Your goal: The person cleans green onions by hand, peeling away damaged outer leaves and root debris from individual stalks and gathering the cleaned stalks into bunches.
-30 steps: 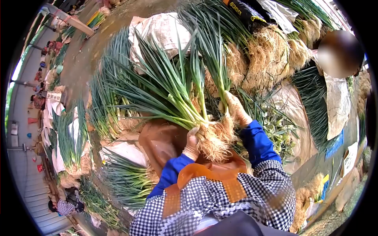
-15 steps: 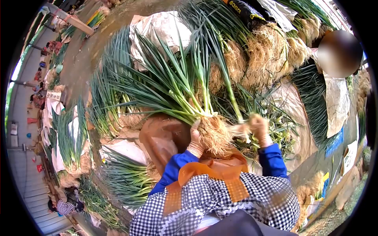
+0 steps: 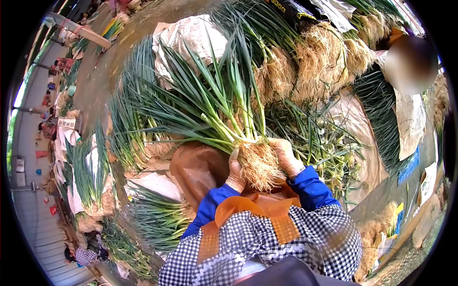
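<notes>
A bunch of green onions [image 3: 241, 126] with long green leaves lies over my lap, its pale, tangled roots toward me. My left hand [image 3: 235, 170] is closed around the left side of the bunch, just above the roots. On the right side, my right hand [image 3: 285, 155] presses its fingers against the stem bases and roots. The fingertips of both hands are partly hidden by the roots. An orange-brown apron [image 3: 193, 167] covers my knee beneath the bunch.
Loose leaves and trimmings [image 3: 329, 148] lie to the right beside a tan sheet [image 3: 350, 119]. Rooted bundles [image 3: 319, 64] are stacked at the upper right, more onions [image 3: 155, 214] at the lower left. A blurred person [image 3: 411, 64] is at the far right.
My right hand moved out to the right with a stalk, then came back left to the bunch's roots. My left hand has kept its hold at the bunch.
</notes>
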Demonstrator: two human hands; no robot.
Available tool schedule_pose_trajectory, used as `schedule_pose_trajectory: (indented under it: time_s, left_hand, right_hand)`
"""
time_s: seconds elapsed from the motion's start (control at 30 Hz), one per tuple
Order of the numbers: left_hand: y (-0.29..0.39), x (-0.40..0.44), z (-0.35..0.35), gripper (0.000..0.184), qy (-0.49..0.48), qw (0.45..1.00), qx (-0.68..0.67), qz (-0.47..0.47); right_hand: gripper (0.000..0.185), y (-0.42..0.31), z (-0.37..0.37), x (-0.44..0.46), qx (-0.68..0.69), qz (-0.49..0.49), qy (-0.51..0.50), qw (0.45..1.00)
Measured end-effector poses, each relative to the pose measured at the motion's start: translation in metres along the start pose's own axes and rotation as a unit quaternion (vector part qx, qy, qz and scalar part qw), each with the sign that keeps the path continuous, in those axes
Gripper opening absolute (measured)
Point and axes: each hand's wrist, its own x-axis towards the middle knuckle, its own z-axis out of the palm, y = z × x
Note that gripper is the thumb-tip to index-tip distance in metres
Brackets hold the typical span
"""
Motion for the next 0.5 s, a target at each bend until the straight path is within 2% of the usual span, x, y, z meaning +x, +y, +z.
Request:
schedule_pose_trajectory:
  time_s: [0.07,0.13,0.17,0.2,0.27,0.3,0.33,0.37,0.4,0.47,0.5]
  left_hand:
    - [0.000,0.001,0.001,0.055,0.009,1.000,0.003,0.008]
    - [-0.001,-0.003,0.013,0.055,0.013,1.000,0.020,-0.001]
    - [-0.002,-0.004,0.023,0.055,-0.013,1.000,0.011,-0.010]
    - [-0.001,-0.005,0.028,0.055,-0.038,0.999,0.003,-0.018]
    - [0.000,-0.004,0.028,0.056,-0.068,0.998,-0.009,-0.010]
    - [0.004,-0.004,0.022,0.057,-0.081,0.995,-0.050,-0.003]
    - [0.008,-0.003,0.020,0.058,-0.094,0.991,-0.090,0.003]
    - [0.012,-0.004,0.020,0.058,-0.093,0.991,-0.091,0.004]
    - [0.015,-0.004,0.022,0.058,-0.086,0.993,-0.081,0.003]
    - [0.012,-0.003,0.025,0.057,-0.050,0.995,-0.083,0.008]
    - [0.009,-0.001,0.026,0.057,-0.054,0.997,-0.058,0.008]
  right_hand:
    - [0.013,-0.004,-0.007,-0.002,-0.041,-0.012,-0.010,0.999]
    - [0.012,-0.010,-0.014,-0.002,-0.192,-0.041,-0.063,0.979]
    - [0.011,-0.009,-0.011,-0.005,-0.139,-0.040,-0.005,0.989]
    - [0.013,-0.031,-0.017,-0.010,-0.038,0.141,-0.021,0.989]
    - [0.019,0.012,0.004,-0.031,0.148,0.239,0.091,0.955]
    - [0.022,0.033,-0.003,-0.041,0.253,0.318,0.088,0.910]
    - [0.031,0.048,-0.011,-0.051,0.198,0.357,0.096,0.908]
    - [0.038,0.070,-0.022,-0.061,-0.077,0.320,-0.033,0.944]
    - [0.045,0.086,-0.032,-0.066,-0.346,0.251,-0.159,0.890]
    - [0.056,0.094,-0.046,-0.047,-0.407,0.236,-0.296,0.831]
    - [0.058,0.089,-0.036,-0.019,-0.317,0.229,-0.177,0.903]
